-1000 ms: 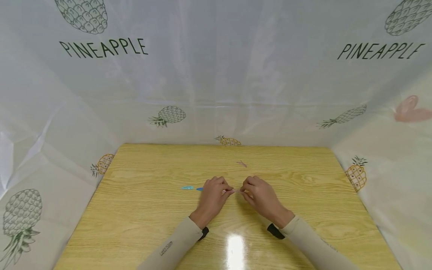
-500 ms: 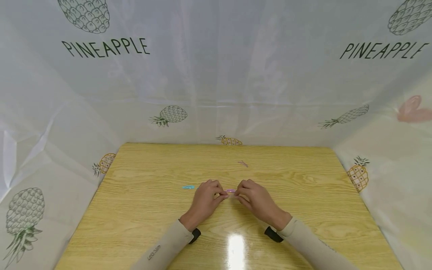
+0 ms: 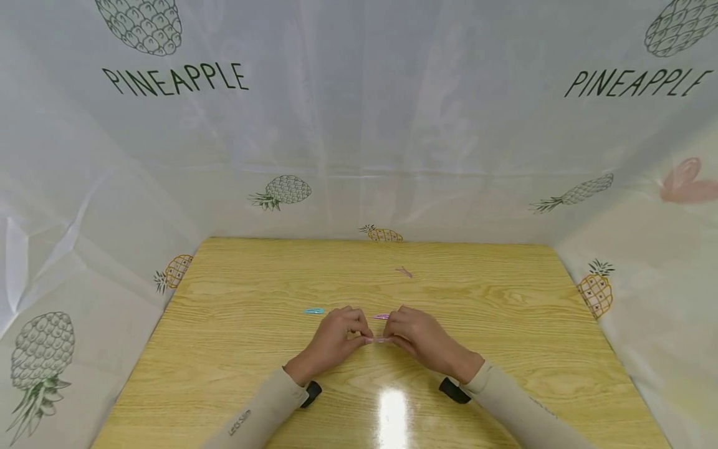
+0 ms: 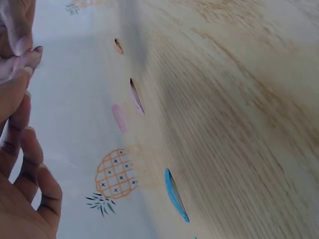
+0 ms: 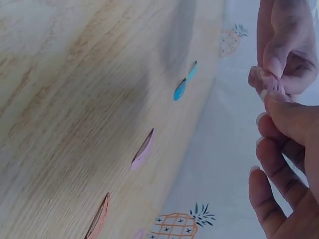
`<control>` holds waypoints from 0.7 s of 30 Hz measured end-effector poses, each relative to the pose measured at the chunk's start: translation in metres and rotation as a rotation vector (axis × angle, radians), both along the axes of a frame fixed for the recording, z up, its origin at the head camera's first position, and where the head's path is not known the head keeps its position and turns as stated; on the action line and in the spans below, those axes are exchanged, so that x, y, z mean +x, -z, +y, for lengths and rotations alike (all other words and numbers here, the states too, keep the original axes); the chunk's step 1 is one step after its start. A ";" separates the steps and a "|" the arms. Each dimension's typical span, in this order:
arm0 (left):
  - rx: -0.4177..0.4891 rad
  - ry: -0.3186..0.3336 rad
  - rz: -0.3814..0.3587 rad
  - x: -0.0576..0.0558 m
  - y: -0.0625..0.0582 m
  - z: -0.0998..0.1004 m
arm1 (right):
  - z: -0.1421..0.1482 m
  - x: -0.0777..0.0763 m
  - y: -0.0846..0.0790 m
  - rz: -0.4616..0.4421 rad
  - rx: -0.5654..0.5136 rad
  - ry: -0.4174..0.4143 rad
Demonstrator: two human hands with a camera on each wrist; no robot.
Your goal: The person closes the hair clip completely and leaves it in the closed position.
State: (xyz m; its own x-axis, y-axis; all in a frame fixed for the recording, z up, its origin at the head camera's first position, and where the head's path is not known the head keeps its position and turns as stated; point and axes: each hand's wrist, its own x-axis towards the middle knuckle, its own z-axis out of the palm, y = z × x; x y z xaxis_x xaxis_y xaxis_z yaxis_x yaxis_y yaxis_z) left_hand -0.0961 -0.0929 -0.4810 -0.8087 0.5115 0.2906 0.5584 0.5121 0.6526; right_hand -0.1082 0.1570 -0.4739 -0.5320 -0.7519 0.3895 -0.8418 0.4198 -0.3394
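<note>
My left hand (image 3: 338,337) and right hand (image 3: 417,337) meet above the middle of the table. Between their fingertips they pinch a small pale pink hair clip (image 3: 380,340), one hand at each end. In the right wrist view the pinched clip (image 5: 276,87) shows narrow prongs, partly hidden by fingers. Just beyond the hands lies a purple-pink snap clip (image 3: 381,316). To the left is a light-blue clip (image 3: 313,310). A darker blue clip (image 5: 180,90) shows in the right wrist view, hidden by my left hand in the head view.
An orange clip (image 5: 97,216) lies along the same row in the right wrist view. Farther back on the wooden table (image 3: 252,268) sits a thin brownish-pink clip (image 3: 404,272). A white pineapple-print sheet (image 3: 359,125) rises behind the table and at both sides.
Both hands have drawn back toward the body with the pink hair clip between them. The purple-pink clip on the table has come into sight beyond them, and the blue one is now covered.
</note>
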 end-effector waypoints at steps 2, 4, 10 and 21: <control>0.009 0.028 0.005 0.000 0.000 -0.002 | 0.000 0.000 0.000 -0.002 -0.013 -0.024; 0.014 0.040 -0.001 0.001 0.000 -0.003 | 0.000 0.001 0.000 -0.006 -0.025 -0.041; 0.065 0.025 -0.181 0.001 0.003 -0.006 | 0.000 0.001 0.003 0.025 -0.069 -0.028; 0.194 0.052 -0.391 -0.003 0.008 -0.006 | -0.001 -0.001 0.009 0.199 -0.101 -0.008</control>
State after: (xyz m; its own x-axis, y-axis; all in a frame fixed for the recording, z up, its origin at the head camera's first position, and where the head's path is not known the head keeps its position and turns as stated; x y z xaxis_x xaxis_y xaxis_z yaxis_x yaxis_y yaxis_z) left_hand -0.0989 -0.0989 -0.4891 -0.8514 0.5207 0.0628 0.2724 0.3368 0.9013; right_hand -0.1094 0.1557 -0.4832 -0.4309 -0.7076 0.5600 -0.8997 0.3848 -0.2061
